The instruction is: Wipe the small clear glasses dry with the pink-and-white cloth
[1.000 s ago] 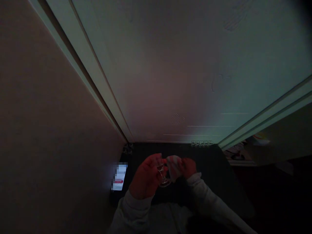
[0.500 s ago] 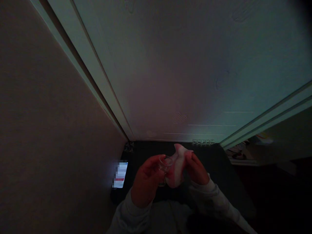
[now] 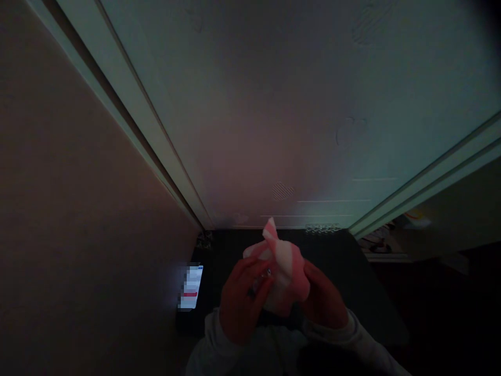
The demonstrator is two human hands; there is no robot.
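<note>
My left hand (image 3: 242,297) is closed around a small clear glass (image 3: 260,279). Only a little of the glass shows between the fingers and thumb; the rest is covered. A pink and white cloth (image 3: 287,266) is bunched over and around the glass, one corner sticking up. From the right side, my right hand (image 3: 323,295) grips the cloth, with its fingertips partly hidden behind the folds. Both hands are close together above the dark surface (image 3: 352,282).
A lit phone (image 3: 191,287) lies on the left of the dark surface, beside the brown wall (image 3: 97,235). A pale panel (image 3: 250,120) rises behind. At right, an opening shows several small items (image 3: 379,237). The scene is dim.
The cloth has moved left onto the glass, covering most of it; before, it hung beside the glass. My right hand came along with it. The view has shifted slightly.
</note>
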